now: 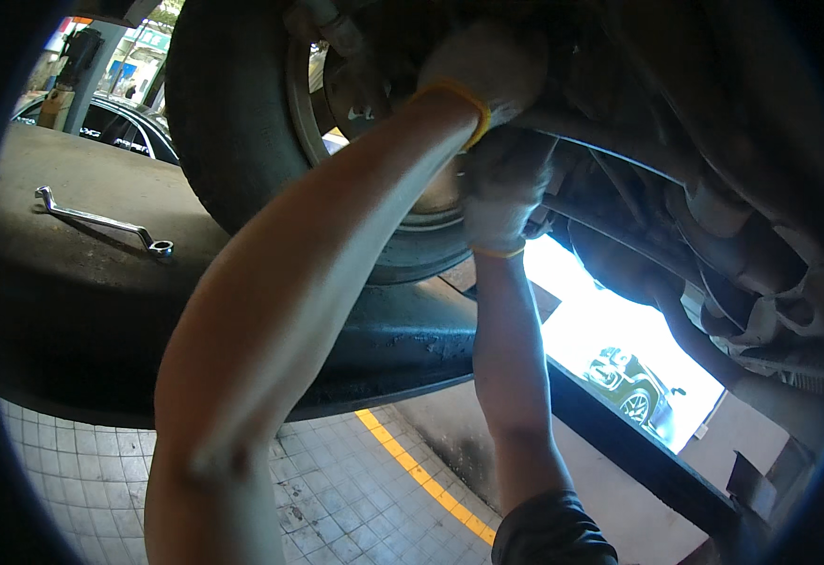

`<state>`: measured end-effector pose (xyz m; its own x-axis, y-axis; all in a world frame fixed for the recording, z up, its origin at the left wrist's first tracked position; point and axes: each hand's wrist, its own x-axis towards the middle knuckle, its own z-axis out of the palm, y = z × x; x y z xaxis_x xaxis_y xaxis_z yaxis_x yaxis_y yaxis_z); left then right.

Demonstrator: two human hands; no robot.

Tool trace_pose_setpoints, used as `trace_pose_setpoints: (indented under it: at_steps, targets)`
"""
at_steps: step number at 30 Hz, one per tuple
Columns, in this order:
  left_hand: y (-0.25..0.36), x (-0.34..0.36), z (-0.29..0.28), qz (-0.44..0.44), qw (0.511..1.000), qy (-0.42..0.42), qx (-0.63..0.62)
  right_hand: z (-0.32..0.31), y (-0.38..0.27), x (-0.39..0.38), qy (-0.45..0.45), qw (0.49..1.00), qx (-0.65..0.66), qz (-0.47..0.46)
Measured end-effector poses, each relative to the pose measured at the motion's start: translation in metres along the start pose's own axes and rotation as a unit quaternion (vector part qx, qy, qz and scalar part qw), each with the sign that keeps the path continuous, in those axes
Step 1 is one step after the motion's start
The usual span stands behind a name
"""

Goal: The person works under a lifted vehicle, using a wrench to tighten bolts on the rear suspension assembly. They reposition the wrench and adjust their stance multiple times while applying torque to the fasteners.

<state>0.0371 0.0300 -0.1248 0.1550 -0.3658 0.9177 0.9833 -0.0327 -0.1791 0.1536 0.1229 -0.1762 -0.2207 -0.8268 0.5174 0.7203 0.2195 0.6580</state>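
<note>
Both arms reach up under a raised vehicle, to the inner side of a black-tyred wheel (242, 122). My left hand (492, 71), in a white work glove with an orange cuff, is at the dark parts above and beside the wheel hub; its fingers are lost in shadow. Just below it, my right hand (508, 188) wears a similar glove, grey with dirt towards the fingers. That hand looks closed near a rod (610, 155), and what it grips is hidden. A shiny double-ended ring spanner (101, 221) lies on the dark ledge (64, 282) to the left.
Underbody rods and pipes (732, 226) fill the upper right. A dark beam (638, 443) slants across the lower right, beside a bright panel picturing a car (633, 386). Below lies a tiled floor (327, 490) with a yellow line (421, 476). A parked car (111, 122) stands at far left.
</note>
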Motion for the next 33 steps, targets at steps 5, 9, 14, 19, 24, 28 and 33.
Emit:
trace_pose_setpoints:
  at_steps: [5, 9, 14, 19, 24, 28, 33]
  targets:
    - [0.001, 0.000, -0.001, 0.004, 0.999, 0.020, -0.027, -0.001, -0.023, 0.003, -0.039, 0.951, 0.224, 0.211]
    - [0.001, 0.003, 0.003, -0.031, 0.997, -0.059, 0.035, -0.019, -0.026, 0.009, 0.042, 0.991, 0.085, 0.100]
    - [0.000, 0.007, 0.008, -0.050, 0.989, -0.123, 0.070, -0.056, 0.003, 0.017, -0.054, 0.995, 0.050, 0.066]
    - [-0.002, 0.008, 0.007, 0.018, 0.976, -0.176, 0.130, -0.075, 0.035, 0.034, -0.165, 0.977, -0.081, -0.112]
    - [-0.004, 0.008, 0.007, 0.031, 0.976, -0.171, 0.133, -0.076, 0.039, 0.051, -0.163, 0.966, -0.063, -0.192]
    - [-0.002, 0.007, 0.013, 0.004, 0.981, -0.152, 0.123, -0.068, 0.037, 0.052, -0.162, 0.984, 0.066, -0.026]
    - [-0.003, 0.006, 0.015, -0.002, 0.989, -0.108, 0.097, -0.049, 0.043, 0.033, 0.010, 1.000, -0.006, 0.025]
